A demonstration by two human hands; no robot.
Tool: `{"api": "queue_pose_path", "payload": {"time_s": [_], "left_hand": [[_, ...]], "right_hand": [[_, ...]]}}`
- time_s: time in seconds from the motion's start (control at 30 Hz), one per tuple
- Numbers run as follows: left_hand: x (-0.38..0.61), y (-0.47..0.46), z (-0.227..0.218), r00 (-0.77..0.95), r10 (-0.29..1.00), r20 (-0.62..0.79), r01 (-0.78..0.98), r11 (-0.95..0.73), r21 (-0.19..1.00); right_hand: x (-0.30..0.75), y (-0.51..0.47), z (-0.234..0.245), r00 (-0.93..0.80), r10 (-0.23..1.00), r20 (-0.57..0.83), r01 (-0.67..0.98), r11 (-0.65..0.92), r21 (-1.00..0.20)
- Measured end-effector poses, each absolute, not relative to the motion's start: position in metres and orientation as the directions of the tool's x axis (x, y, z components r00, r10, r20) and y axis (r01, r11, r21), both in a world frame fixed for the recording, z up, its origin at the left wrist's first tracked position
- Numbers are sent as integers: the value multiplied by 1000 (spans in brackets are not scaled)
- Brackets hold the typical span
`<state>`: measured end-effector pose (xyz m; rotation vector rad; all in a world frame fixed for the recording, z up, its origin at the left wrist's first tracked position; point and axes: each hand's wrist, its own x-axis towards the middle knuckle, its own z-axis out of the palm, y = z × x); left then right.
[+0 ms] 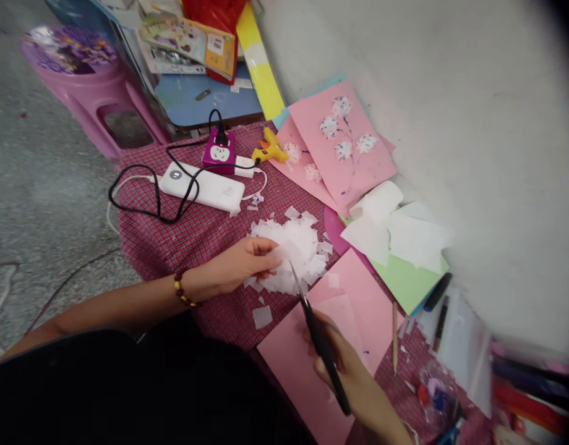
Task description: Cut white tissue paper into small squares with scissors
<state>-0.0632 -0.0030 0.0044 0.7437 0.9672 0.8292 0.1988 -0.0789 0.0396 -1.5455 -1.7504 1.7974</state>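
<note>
Between the thumb and fingers of my left hand is a thin piece of white paper. My right hand grips a pair of black-handled scissors. Their blades point up and left, with the tips close to the held paper. Under my left fingers lies a pile of small white paper pieces on the checked cloth. Pink paper sheets lie below my right hand, and a loose white square sits left of them.
A yellow glue gun, a white power bank and a purple power socket with looping black cable occupy the far left. Pink cards with white flowers lean by the wall. White paper scraps and a pencil lie right.
</note>
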Motion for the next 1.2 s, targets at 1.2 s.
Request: {"api": "queue_pose_path", "payload": {"time_s": [1.2], "left_hand": [[-66,-5,5,259,938,-230,-308,306,901]], "right_hand": [[198,-78,37,-387,811,-440,333,-322,-886]]}}
